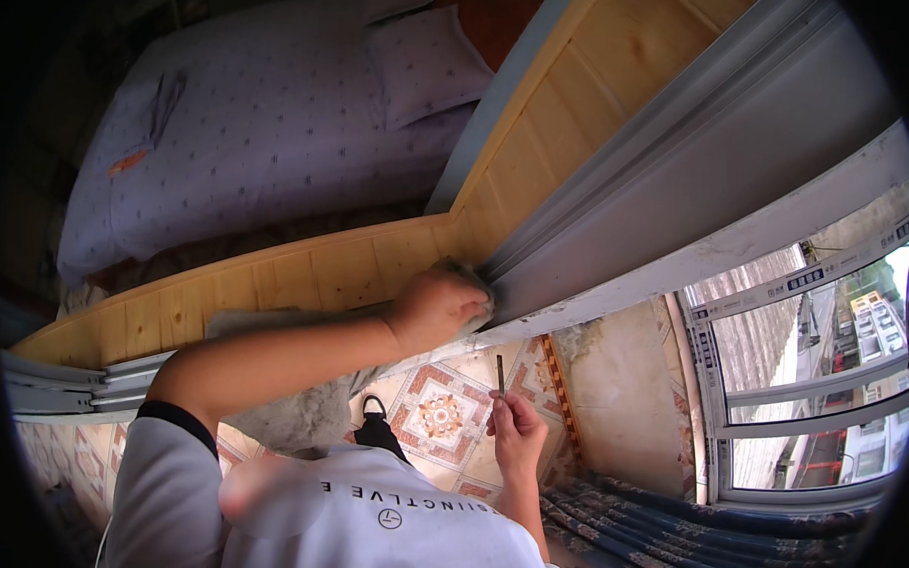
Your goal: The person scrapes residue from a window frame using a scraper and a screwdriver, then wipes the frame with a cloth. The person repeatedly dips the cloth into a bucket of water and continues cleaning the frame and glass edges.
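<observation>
My left hand (pixel 439 306) grips a bunched end of a damp-looking grey cloth (pixel 299 421) at the corner where the window sill meets the upright metal frame (pixel 654 171). The rest of the cloth drapes over the sill and hangs towards me, partly hidden by my forearm. Lower and to the right, over the tiled floor, my right hand (pixel 521 433) pinches a thin, dark, narrow tool (pixel 501 376) between thumb and fingers. It points away from me, apart from the frame; its exact kind is too small to tell.
Pine boarding (pixel 304 279) lines the opening. Metal sliding tracks (pixel 60 387) run along the sill at left. Beyond stands a bed (pixel 265 127) with a pillow (pixel 432 65). A patterned dark blue curtain (pixel 686 525) lies at lower right, below a barred window (pixel 812 371). My foot (pixel 373 407) is on patterned tiles.
</observation>
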`<action>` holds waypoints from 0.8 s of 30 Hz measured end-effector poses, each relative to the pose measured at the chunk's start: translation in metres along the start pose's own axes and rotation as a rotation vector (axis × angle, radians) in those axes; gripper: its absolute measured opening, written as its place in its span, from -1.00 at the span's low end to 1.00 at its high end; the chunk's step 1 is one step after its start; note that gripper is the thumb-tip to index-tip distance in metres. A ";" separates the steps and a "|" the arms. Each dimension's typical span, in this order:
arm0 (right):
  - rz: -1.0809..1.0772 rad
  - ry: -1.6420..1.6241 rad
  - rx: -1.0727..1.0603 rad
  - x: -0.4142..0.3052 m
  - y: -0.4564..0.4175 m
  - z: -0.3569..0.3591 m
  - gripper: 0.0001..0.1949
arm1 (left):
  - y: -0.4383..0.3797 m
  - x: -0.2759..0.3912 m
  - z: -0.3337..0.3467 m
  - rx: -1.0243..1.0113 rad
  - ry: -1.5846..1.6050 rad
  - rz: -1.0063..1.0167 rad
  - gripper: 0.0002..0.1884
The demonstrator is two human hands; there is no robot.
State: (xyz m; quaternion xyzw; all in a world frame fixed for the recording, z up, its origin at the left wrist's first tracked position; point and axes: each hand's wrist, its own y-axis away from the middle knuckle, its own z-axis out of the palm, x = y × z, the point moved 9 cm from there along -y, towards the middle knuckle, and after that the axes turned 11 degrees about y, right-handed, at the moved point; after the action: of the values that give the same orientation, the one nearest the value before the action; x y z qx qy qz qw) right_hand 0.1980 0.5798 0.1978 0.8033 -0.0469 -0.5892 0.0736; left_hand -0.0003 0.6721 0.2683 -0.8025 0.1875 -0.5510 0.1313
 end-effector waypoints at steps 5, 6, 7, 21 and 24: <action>0.031 -0.003 0.053 0.008 0.000 -0.012 -0.86 | 0.018 0.001 0.042 -0.195 -0.392 0.271 -0.82; 0.052 0.009 0.052 0.011 0.000 -0.013 -0.87 | 0.017 0.006 0.043 -0.198 -0.469 0.324 -0.84; 0.055 -0.008 0.048 0.013 0.002 -0.012 -0.87 | 0.018 0.010 0.044 -0.199 -0.547 0.377 -0.85; 0.070 -0.023 0.197 0.038 0.021 -0.050 -0.88 | 0.052 0.023 0.004 -0.432 -0.623 0.367 -0.75; 0.064 -0.039 0.147 0.039 0.016 -0.034 -0.88 | 0.047 0.007 0.017 -0.426 -0.631 0.321 -0.74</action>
State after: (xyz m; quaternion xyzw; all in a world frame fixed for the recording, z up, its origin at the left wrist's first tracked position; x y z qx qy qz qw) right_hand 0.2424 0.5597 0.1736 0.7929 -0.1172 -0.5971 0.0324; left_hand 0.0108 0.6275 0.2483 -0.9019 0.3705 -0.1993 0.0975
